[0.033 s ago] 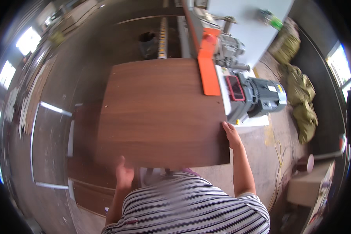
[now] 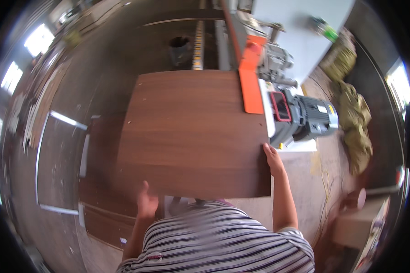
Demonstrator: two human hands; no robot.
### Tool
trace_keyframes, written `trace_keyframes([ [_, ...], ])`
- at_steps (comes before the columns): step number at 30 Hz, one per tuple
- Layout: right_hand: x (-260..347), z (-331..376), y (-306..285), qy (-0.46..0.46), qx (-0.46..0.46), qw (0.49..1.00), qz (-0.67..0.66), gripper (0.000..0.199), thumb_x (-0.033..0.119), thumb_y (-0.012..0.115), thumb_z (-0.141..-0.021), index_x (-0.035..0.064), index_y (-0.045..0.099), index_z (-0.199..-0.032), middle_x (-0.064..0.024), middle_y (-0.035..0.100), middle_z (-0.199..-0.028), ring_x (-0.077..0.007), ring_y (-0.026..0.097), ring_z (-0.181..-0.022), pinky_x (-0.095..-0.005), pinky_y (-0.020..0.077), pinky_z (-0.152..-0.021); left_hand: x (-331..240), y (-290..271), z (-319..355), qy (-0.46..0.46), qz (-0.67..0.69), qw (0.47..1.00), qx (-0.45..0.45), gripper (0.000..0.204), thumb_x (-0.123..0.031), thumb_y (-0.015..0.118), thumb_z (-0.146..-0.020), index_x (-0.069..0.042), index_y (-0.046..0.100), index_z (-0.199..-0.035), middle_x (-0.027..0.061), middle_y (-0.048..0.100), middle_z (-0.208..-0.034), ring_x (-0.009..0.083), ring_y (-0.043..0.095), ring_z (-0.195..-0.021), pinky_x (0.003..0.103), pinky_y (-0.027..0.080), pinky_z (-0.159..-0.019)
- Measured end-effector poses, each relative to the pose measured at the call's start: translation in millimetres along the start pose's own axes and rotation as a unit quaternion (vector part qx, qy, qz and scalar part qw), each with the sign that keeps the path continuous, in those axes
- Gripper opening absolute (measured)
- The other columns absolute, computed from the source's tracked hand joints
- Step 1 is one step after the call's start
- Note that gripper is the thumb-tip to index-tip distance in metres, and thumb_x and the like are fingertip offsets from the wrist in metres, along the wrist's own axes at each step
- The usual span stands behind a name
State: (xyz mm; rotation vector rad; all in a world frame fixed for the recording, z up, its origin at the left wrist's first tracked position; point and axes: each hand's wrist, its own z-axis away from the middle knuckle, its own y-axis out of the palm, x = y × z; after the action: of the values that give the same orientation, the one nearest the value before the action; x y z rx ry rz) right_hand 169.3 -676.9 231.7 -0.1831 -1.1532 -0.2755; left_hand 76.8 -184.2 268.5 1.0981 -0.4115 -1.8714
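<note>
A large flat brown wood-grain board lies level in front of me. My right hand grips its right edge, with the thumb on top and the fingers out of sight underneath. At the near left corner, my left hand holds the front edge with its thumb pointing up; its other fingers are mostly hidden and slightly blurred. An orange metal guard of a machine reaches over the board's far right part.
Beside the board on the right sit a grey motor and a red-framed phone-like device. More brown boards are stacked low on the left. A dark bucket stands beyond, and filled sacks line the far right.
The whole scene has shifted slightly to the right in the view. Both hands keep their places on the board, which stays under the orange guard.
</note>
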Motion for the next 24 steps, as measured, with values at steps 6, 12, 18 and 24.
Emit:
trace_keyframes([
  [6,14.2,42.1,63.7,-0.057,-0.015,0.986,0.156,0.039,0.033,0.05,-0.091,-0.0027,0.053,-0.106,-0.0041,0.055,-0.098,-0.0123,0.047,-0.091,-0.0264,0.0378,-0.082,-23.6,-51.8,31.6,0.086,0.059,0.994,-0.02,0.031,-0.017,0.051,-0.09,-0.003,0.047,-0.117,0.0056,0.054,-0.114,0.0199,0.051,-0.107,0.036,0.042,-0.091],
  [12,25.0,58.4,140.8,-0.205,0.069,0.958,0.186,0.041,0.036,0.053,-0.089,-0.0027,0.054,-0.104,-0.003,0.055,-0.097,-0.0141,0.047,-0.091,-0.0274,0.0364,-0.084,-42.6,-91.3,77.5,0.1,0.116,0.986,-0.068,0.034,-0.017,0.053,-0.088,-0.002,0.044,-0.118,0.0091,0.054,-0.113,0.0234,0.051,-0.107,0.037,0.043,-0.091],
  [18,42.9,50.0,210.2,-0.161,0.144,0.884,0.414,0.057,0.042,0.054,-0.086,-0.0084,0.047,-0.112,-0.017,0.055,-0.105,-0.0242,0.049,-0.099,-0.0333,0.0368,-0.088,2.9,-196.9,60.0,0.075,0.227,0.955,-0.174,0.033,-0.019,0.046,-0.092,0.002,0.046,-0.117,0.0103,0.054,-0.115,0.0222,0.049,-0.11,0.035,0.038,-0.095],
  [24,29.7,58.1,267.4,-0.171,0.212,0.882,0.384,0.039,0.03,0.057,-0.086,-0.0079,0.053,-0.096,-0.0134,0.058,-0.09,-0.0204,0.052,-0.083,-0.0328,0.0423,-0.077,36.7,-241.7,51.8,0.069,0.293,0.901,-0.312,0.03,-0.017,0.048,-0.091,-0.001,0.046,-0.117,0.0106,0.054,-0.113,0.0233,0.051,-0.106,0.036,0.042,-0.092],
])
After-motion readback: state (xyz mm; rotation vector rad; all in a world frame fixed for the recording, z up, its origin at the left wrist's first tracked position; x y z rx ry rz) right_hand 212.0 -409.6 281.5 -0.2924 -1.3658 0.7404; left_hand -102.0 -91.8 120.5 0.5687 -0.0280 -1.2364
